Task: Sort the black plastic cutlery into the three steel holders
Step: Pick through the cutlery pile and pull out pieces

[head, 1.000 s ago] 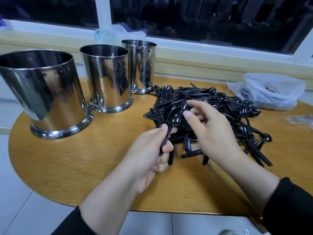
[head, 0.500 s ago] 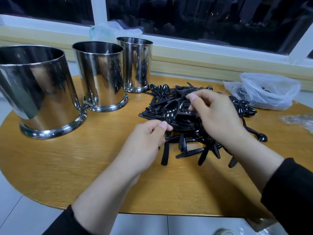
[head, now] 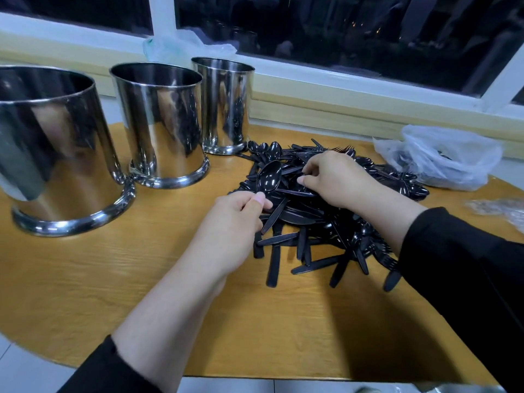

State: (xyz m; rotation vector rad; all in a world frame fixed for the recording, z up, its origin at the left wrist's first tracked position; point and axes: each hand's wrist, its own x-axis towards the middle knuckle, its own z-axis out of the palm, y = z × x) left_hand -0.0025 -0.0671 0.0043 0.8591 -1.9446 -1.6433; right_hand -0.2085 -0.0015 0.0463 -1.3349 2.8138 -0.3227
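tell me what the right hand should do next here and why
Probably pinch one more spoon out of the pile and pass it to the left hand. The left hand already grips a spoon by its handle, bowl up, and the right hand has its fingers curled into the heap of mixed cutlery. All three steel holders stand to the left, so gathering spoons before one trip seems sensible.

Single head-worn wide-angle view, looking forward and steeply down onto a wooden table [head: 119, 279] from close range. Faces a dark window [head: 354, 32] beyond the table's far edge. Forearms entering from the bottom edge.
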